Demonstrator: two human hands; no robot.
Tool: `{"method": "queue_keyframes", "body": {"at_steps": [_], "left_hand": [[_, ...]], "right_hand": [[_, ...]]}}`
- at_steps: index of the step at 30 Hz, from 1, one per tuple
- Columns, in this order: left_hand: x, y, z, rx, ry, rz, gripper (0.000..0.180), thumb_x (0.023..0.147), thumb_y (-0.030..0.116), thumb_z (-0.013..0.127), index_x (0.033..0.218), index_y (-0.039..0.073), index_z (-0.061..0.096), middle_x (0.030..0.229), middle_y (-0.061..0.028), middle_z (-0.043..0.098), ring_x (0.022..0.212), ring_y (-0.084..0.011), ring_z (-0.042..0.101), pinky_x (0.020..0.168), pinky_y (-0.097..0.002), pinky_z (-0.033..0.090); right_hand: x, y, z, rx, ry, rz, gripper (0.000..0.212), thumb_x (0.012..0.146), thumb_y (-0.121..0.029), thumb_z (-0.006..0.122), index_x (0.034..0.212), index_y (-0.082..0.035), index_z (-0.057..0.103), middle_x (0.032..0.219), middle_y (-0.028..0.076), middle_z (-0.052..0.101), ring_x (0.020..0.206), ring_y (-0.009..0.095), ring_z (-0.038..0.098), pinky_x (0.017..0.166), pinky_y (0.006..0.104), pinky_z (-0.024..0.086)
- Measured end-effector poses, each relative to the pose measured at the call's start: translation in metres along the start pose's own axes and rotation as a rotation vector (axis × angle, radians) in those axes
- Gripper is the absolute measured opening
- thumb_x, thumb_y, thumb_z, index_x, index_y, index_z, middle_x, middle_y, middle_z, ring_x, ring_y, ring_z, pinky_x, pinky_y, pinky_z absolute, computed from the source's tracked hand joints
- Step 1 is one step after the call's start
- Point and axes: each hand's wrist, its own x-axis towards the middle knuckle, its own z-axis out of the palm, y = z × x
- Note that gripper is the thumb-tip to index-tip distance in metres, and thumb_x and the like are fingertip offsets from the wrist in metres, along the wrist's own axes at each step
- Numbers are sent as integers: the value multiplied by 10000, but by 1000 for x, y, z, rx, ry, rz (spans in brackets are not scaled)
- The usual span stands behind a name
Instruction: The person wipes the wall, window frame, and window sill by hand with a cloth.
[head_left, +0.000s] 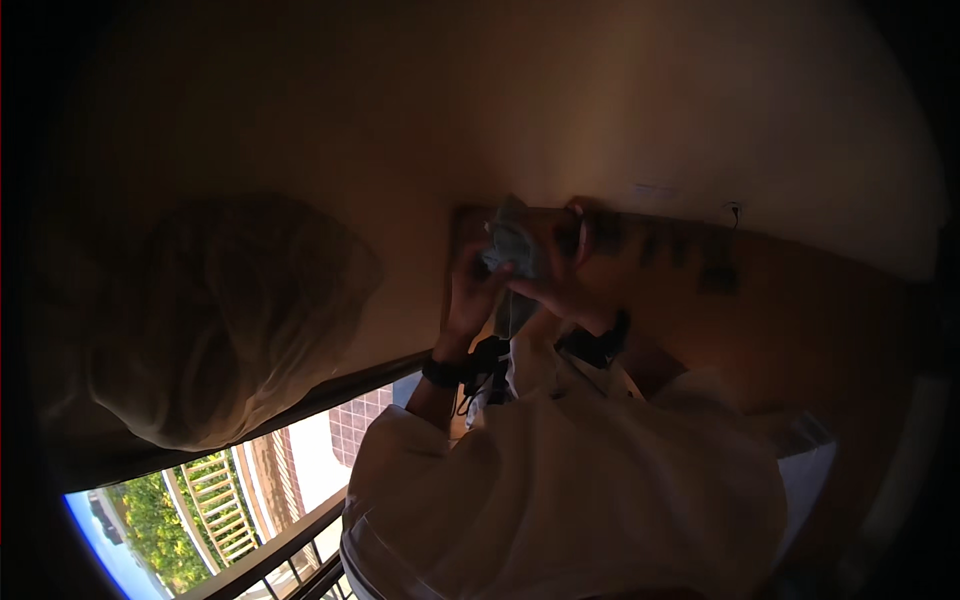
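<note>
A crumpled grey-green cloth (515, 245) is held up between my two hands, near the middle of the dim view. My left hand (468, 290) is closed around its left side. From the right, the fingers of my right hand (562, 290) press against the cloth, the thumb side toward my left hand. A part of the cloth hangs down below the hands. Dark bands circle both wrists. Whether anything lies inside the cloth is hidden.
A brown wooden surface (660, 310) stretches to the right, with several dark small objects (718, 265) near its far edge. A ring-like pinkish rim (583, 235) shows beside the cloth. Gathered curtain-like fabric (230, 320) hangs at left. A bright opening shows a railing (215, 505) outside.
</note>
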Motion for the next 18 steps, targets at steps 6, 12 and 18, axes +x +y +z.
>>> {"method": "queue_keyframes", "body": {"at_steps": [6, 12, 18], "left_hand": [[110, -3, 37, 425, -287, 59, 381, 858, 52, 672, 1194, 26, 497, 1077, -72, 568, 957, -134, 551, 784, -284, 485], [201, 50, 89, 273, -424, 253, 612, 812, 43, 721, 1341, 15, 415, 1247, -99, 504, 1121, -186, 548, 879, -317, 504], [288, 140, 141, 411, -281, 511, 731, 730, 45, 785, 1359, 27, 414, 1253, -119, 510, 1095, -217, 573, 882, -345, 515]], "right_hand": [[47, 8, -80, -231, 459, -133, 666, 714, -94, 740, 1320, -58, 464, 1256, 115, 500, 1200, 240, 474, 1006, 364, 389], [122, -73, -129, -671, 526, -444, 645, 688, 23, 693, 1301, -80, 521, 1270, 139, 474, 1191, 325, 483, 973, 383, 432], [209, -168, -169, -1243, 571, -837, 579, 617, 53, 731, 1135, -202, 682, 1185, 109, 519, 1108, 348, 532, 878, 408, 493]]}}
